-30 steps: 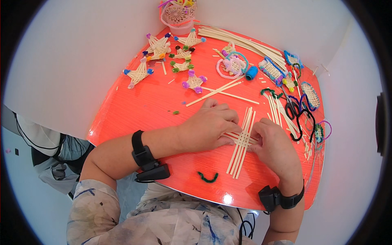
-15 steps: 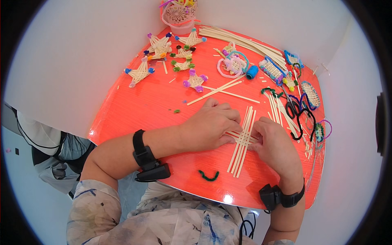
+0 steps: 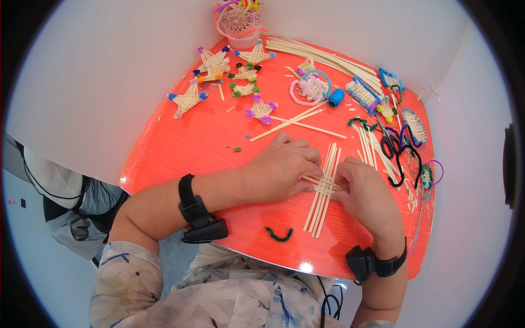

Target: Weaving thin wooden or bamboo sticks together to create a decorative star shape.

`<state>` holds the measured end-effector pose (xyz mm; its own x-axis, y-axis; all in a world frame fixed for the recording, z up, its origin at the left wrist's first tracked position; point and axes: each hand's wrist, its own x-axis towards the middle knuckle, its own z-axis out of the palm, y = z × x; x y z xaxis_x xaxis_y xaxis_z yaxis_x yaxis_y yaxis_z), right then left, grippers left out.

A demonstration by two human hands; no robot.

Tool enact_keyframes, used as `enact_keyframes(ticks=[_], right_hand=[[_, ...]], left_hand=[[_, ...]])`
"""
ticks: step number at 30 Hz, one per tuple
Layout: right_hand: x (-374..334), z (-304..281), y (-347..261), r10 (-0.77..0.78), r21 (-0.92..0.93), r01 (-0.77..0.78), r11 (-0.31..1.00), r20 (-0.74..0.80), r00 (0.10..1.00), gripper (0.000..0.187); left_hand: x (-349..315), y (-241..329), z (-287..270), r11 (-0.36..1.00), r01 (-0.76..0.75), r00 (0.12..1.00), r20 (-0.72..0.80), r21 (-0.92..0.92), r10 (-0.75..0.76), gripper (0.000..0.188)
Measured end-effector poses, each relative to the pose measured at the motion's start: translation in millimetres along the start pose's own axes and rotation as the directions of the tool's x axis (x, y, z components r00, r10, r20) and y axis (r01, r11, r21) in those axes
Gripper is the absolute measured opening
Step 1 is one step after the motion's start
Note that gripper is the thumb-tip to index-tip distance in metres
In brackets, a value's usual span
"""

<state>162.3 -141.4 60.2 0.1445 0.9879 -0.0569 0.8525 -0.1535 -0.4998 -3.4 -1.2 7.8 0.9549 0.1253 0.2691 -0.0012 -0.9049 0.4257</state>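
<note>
A small woven lattice of pale bamboo strips lies on the red table in front of me, long strips running away from me and shorter ones crossing them. At its left side my left hand has its fingers curled onto the ends of the cross strips. My right hand pinches the opposite ends on the right side. Parts of the cross strips are hidden under both hands. A dark green fuzzy wire piece rests nearer to me, and loose crossed strips lie beyond my left hand.
Several woven stars with coloured tips sit at the far left, below a pink basket. A bundle of long strips lines the back edge. Black-handled scissors, fuzzy wires and woven pieces crowd the right side.
My right hand has shifted very slightly left. Both hands keep their hold at the lattice's sides; otherwise little differs.
</note>
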Motion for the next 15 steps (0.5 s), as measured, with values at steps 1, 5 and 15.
enact_keyframes(ticks=[1, 5, 15], right_hand=[[0.3, 0.4, 0.4, -0.001, 0.001, 0.001, 1.0, 0.0, 1.0, 0.024], [0.8, 0.5, -0.5, 0.009, -0.004, -0.009, 1.0, 0.014, 1.0, 0.024], [0.9, 1.4, -1.5, 0.019, -0.02, -0.019, 1.0, 0.017, 1.0, 0.022]], left_hand=[[0.1, -0.1, 0.0, 1.0, 0.004, 1.0, 0.008, 0.004, -0.004, 0.027], [-0.5, 0.1, -0.7, 1.0, 0.005, 1.0, 0.009, 0.01, -0.005, 0.026], [-1.1, -0.6, 0.6, 1.0, 0.002, 1.0, -0.002, 0.011, -0.002, 0.026]])
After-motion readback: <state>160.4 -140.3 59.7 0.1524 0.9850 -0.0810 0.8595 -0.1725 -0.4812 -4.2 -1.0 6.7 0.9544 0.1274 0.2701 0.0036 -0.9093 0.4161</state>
